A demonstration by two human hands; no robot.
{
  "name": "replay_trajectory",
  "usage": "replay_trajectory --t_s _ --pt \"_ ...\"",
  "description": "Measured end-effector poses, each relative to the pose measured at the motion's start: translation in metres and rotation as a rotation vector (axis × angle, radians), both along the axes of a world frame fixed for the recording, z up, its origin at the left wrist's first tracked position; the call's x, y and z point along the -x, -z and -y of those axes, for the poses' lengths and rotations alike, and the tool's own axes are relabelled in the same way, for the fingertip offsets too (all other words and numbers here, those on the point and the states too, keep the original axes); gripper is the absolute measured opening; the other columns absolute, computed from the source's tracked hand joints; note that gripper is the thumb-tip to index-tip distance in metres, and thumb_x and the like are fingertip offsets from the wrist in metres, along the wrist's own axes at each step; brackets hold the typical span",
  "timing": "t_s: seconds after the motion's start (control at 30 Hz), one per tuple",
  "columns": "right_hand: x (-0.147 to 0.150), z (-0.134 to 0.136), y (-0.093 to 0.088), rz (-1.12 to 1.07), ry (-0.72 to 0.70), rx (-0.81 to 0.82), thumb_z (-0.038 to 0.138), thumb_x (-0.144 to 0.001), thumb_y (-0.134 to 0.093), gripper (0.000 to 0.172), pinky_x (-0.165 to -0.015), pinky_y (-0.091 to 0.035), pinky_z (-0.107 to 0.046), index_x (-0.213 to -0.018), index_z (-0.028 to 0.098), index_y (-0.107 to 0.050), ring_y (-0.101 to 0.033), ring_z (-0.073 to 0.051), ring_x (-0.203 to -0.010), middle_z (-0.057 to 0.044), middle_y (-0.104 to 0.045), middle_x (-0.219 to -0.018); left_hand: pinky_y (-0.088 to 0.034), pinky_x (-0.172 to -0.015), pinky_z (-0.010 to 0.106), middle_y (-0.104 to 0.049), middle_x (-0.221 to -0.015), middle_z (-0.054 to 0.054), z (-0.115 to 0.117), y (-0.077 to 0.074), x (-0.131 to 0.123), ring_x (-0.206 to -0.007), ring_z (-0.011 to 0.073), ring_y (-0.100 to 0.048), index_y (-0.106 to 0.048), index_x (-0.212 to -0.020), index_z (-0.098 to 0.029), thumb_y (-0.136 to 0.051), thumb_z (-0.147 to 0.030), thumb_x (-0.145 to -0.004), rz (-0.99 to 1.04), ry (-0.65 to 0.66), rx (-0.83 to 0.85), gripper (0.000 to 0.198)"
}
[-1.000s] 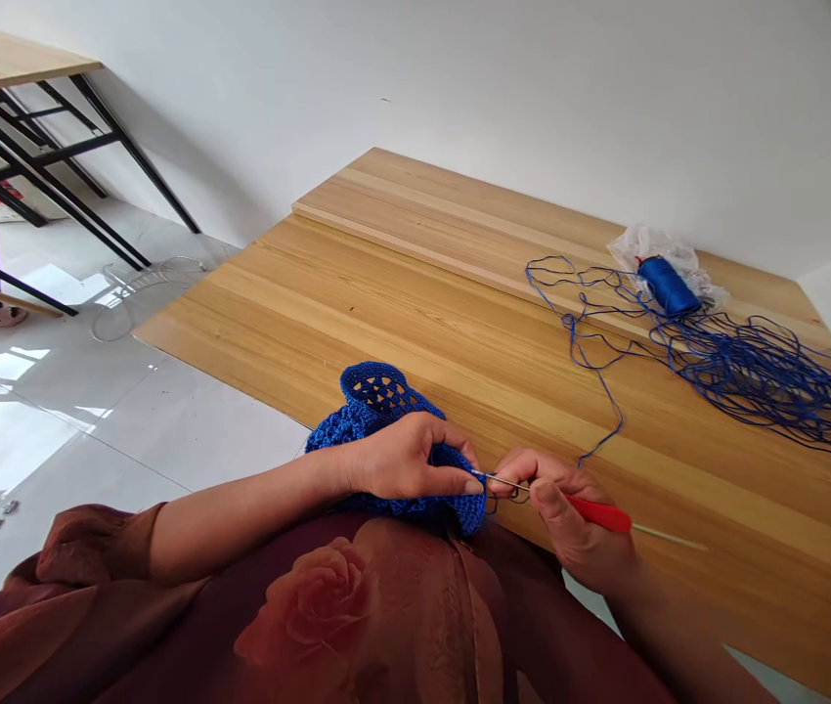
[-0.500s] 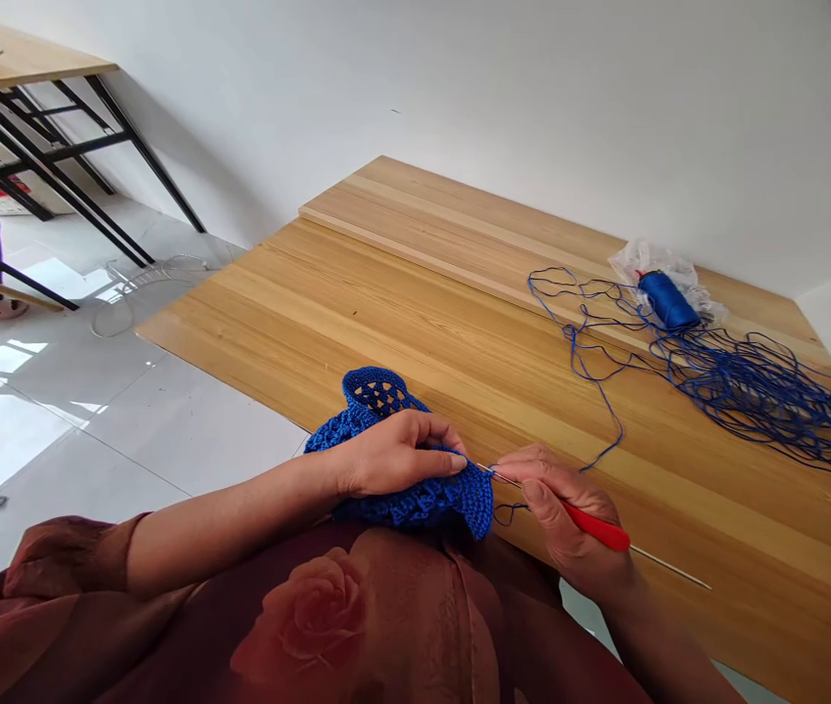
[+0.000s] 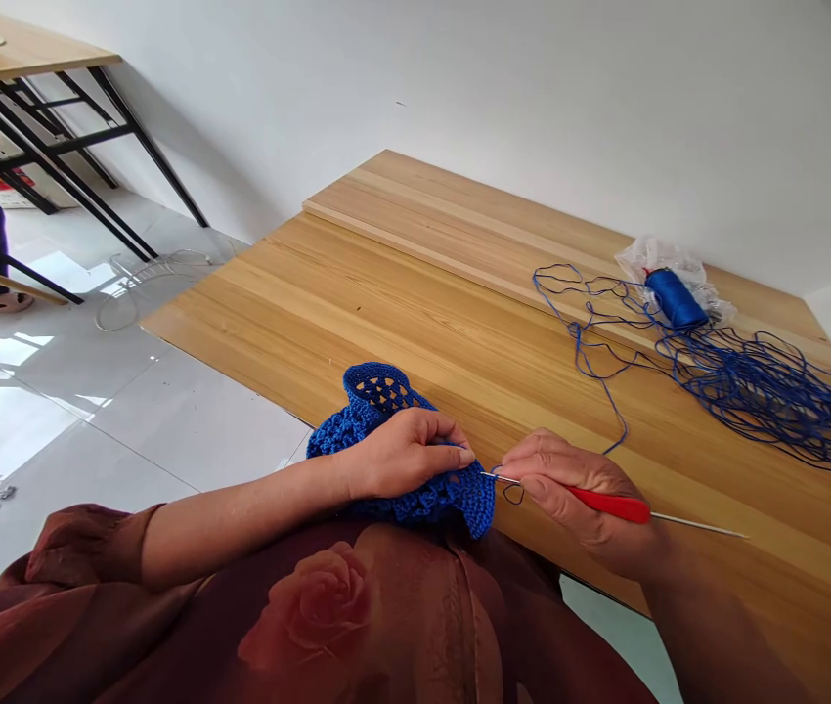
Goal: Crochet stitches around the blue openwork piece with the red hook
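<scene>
My left hand (image 3: 415, 452) pinches the edge of a blue crocheted piece (image 3: 478, 504) between thumb and fingers. The piece has openwork and a curled, rounded end, and it rests over my lap at the table edge. A crochet hook (image 3: 613, 505) with a red handle is gripped in my right hand (image 3: 573, 481). Its thin metal tip meets the edge of the crochet, just right of my left thumb. A small loop of blue yarn (image 3: 513, 494) hangs below the hook shaft. The hook's other metal end sticks out to the right, behind my hand.
A spool of blue yarn (image 3: 676, 298) lies by a crumpled clear plastic bag (image 3: 661, 259) at the back right. Loose tangled yarn (image 3: 774, 386) spreads before it on the wooden table (image 3: 401, 293). A second table (image 3: 34, 61) with black legs stands at upper left.
My right hand has turned, so the hook lies flatter, its rear end higher and farther right. The left hand keeps its pinch on the crochet. The whole view has shifted slightly.
</scene>
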State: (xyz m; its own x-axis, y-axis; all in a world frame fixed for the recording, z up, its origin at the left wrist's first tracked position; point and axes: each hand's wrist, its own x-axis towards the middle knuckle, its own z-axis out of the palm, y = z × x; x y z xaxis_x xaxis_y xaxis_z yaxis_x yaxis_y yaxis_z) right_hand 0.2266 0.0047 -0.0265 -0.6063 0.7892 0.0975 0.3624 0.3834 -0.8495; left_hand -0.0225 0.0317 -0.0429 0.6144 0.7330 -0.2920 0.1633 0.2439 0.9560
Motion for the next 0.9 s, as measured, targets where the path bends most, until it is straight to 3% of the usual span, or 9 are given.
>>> replay_trajectory --t_s 0.37,0.5,0.67,0.73,0.83,0.9 --pt "0.012 -0.004 -0.021 0.342 -0.081 -0.124 0.032 -0.103 -0.049 0.026 -0.08 -0.046 -0.035 -0.092 0.025 -0.072 -0.063 -0.017 -0.087 -0.001 -0.073 -0.088 -0.047 -0.074 0.024 -0.07 -0.082 0.002 0.008 -0.002 -0.001 -0.078 0.0149 -0.062 -0.07 -0.087 -0.013 -0.061 -0.03 -0.091 -0.117 -0.007 -0.314 0.019" --pt "0.025 0.008 -0.02 0.527 0.035 -0.304 0.027 -0.1 -0.052 0.027 -0.076 -0.037 -0.037 -0.076 0.023 -0.063 -0.058 -0.019 -0.082 0.0 -0.065 -0.076 -0.047 -0.073 0.024 -0.071 -0.081 0.002 0.012 -0.002 -0.003 -0.077 0.0147 -0.063 -0.071 -0.088 -0.014 -0.06 -0.03 -0.092 -0.14 -0.023 -0.387 0.02" --pt "0.032 0.022 -0.011 0.434 0.168 -0.528 0.02 -0.098 -0.053 0.012 -0.084 -0.041 -0.039 -0.092 0.02 -0.063 -0.057 -0.022 -0.087 -0.005 -0.067 -0.084 -0.049 -0.076 0.025 -0.075 -0.086 0.003 0.012 -0.002 -0.005 -0.082 0.017 -0.067 -0.074 -0.091 -0.014 -0.071 -0.035 -0.085 -0.152 -0.09 -0.363 0.022" --pt "0.034 0.024 -0.006 0.428 0.193 -0.473 0.031 -0.097 -0.058 0.013 -0.085 -0.045 -0.04 -0.101 0.018 -0.061 -0.058 -0.024 -0.091 -0.008 -0.068 -0.093 -0.05 -0.076 0.025 -0.076 -0.086 0.003 0.013 -0.002 -0.006 -0.082 0.017 -0.068 -0.075 -0.09 -0.015 -0.075 -0.033 -0.082 -0.131 -0.111 -0.347 0.02" --pt "0.038 0.023 0.001 0.395 0.16 -0.23 0.047 -0.096 -0.059 0.03 -0.077 -0.05 -0.037 -0.107 0.02 -0.058 -0.06 -0.024 -0.091 -0.008 -0.067 -0.099 -0.05 -0.078 0.024 -0.076 -0.086 0.003 0.014 -0.002 -0.006 -0.081 0.0163 -0.069 -0.075 -0.088 -0.014 -0.076 -0.028 -0.081 -0.077 -0.099 -0.325 0.016" --pt "0.039 0.022 0.004 0.319 0.15 -0.207 0.05 -0.095 -0.059 0.036 -0.081 -0.053 -0.038 -0.116 0.02 -0.056 -0.061 -0.025 -0.099 -0.011 -0.067 -0.11 -0.05 -0.079 0.024 -0.076 -0.087 0.003 0.014 -0.002 -0.007 -0.082 0.0162 -0.069 -0.074 -0.088 -0.014 -0.076 -0.029 -0.082 -0.048 -0.083 -0.315 0.017"
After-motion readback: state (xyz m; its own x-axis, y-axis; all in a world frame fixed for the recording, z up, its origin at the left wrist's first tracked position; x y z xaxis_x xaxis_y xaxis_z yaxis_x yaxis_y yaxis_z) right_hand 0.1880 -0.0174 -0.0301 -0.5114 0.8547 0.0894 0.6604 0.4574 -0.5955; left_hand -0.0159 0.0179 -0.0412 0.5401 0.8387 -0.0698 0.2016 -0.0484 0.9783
